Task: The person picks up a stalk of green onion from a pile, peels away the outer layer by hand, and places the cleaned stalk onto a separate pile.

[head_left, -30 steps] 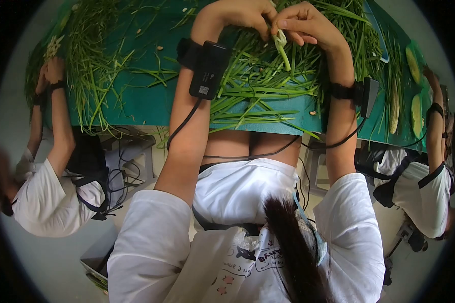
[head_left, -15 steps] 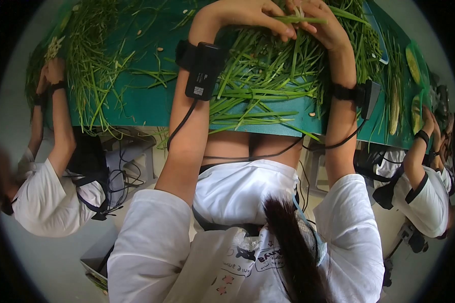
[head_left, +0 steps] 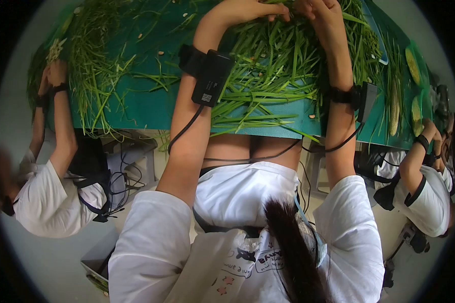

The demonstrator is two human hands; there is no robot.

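A big heap of long green stalks (head_left: 273, 65) lies on the teal table (head_left: 141, 108) in front of me. My left hand (head_left: 247, 10) and my right hand (head_left: 321, 11) are close together at the far side of the heap, near the top edge of the view. Their fingers curl down and pinch into the stalks; the fingertips are partly cut off by the frame. Each wrist wears a black band with a small box, left (head_left: 210, 76) and right (head_left: 366, 98), and cables run back to my body.
At the left, a second pile of greens (head_left: 93, 60) lies by another person's hands (head_left: 53, 73). Another person (head_left: 424, 177) sits at the right, near pale yellow-green pieces (head_left: 413, 65). Stools and cables are under the table edge.
My hands have moved farther away into the heap. The pale-ended stalk held up between them a second ago has gone down among the greens. The person at the right has lowered an arm.
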